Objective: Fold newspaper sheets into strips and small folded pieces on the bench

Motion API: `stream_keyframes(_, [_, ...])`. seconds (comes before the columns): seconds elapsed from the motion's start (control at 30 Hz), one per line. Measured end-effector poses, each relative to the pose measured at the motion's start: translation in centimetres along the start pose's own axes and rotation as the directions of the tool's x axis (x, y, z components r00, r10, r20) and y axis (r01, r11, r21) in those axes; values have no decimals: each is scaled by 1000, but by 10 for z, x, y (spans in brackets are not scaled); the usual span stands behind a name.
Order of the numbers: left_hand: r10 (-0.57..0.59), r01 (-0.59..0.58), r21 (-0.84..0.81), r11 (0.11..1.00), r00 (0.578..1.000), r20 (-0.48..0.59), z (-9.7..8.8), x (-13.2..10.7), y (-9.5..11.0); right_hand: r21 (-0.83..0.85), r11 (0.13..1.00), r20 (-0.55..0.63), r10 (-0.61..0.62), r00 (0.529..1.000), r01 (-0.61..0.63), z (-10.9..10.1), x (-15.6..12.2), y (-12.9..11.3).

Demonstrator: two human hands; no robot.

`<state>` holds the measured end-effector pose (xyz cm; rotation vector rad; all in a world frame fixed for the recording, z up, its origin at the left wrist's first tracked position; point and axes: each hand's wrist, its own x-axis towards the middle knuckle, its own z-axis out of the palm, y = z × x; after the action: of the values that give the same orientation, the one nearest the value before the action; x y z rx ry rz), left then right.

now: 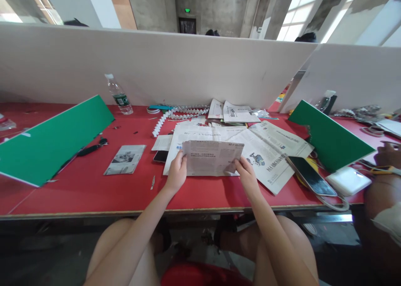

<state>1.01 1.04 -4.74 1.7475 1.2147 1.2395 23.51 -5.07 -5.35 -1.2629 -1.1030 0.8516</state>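
A folded sheet of newspaper [213, 158] is held up, tilted, over the near part of the red table. My left hand [177, 172] grips its left edge, thumb in front and the other fingers behind it. At the right edge my right hand [247, 173] pinches it the same way. Behind and under it lie spread newspapers [269, 156], one printed with a small cartoon. A smaller folded newspaper piece [125, 159] rests on the table left of my left hand. Near that hand is a small scrap of paper [153, 182].
Green boards [56, 139] stand at left and right on the red table [119, 198]. A water bottle [119, 95], a zigzag paper chain [163, 123] and folded papers [238, 111] sit toward the white partition [156, 64]. A phone [311, 177] and white power bank [348, 180] lie near another person's arm.
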Motion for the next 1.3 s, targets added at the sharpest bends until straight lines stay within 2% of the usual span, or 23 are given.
stream_keyframes(0.27, [-97,101,-48,994,993,73,1,0,2,-25,999,22,41,999,-41,-4,-2,-9])
stream_keyframes(0.43, [-99,98,8,995,995,15,5,-2,2,-71,997,17,-27,999,28,4,-5,-9])
stream_keyframes(0.53, [-69,69,-9,998,997,-16,2,0,4,-50,998,-13,-25,1000,24,2,-6,-10])
stream_keyframes(0.67, [-91,92,-58,994,996,16,-2,2,3,-28,999,-15,14,1000,-15,-4,-4,-11])
stream_keyframes(0.77, [-144,149,-117,982,988,54,-4,3,4,-108,993,-27,42,999,-45,-9,-3,-12])
stream_keyframes(0.9, [-265,311,-292,904,946,188,-4,1,10,-197,976,-50,88,995,-96,-19,-3,-14])
stream_keyframes(1.0, [-341,417,-316,852,900,270,-4,-2,13,-232,964,-54,124,991,-133,-26,0,-16])
stream_keyframes(1.1, [-365,456,-299,838,876,315,0,-6,13,-253,958,-28,130,991,-133,-28,7,-19])
stream_keyframes(1.3, [-341,503,-307,808,825,452,22,-13,23,-294,953,66,92,994,-69,-20,21,-30])
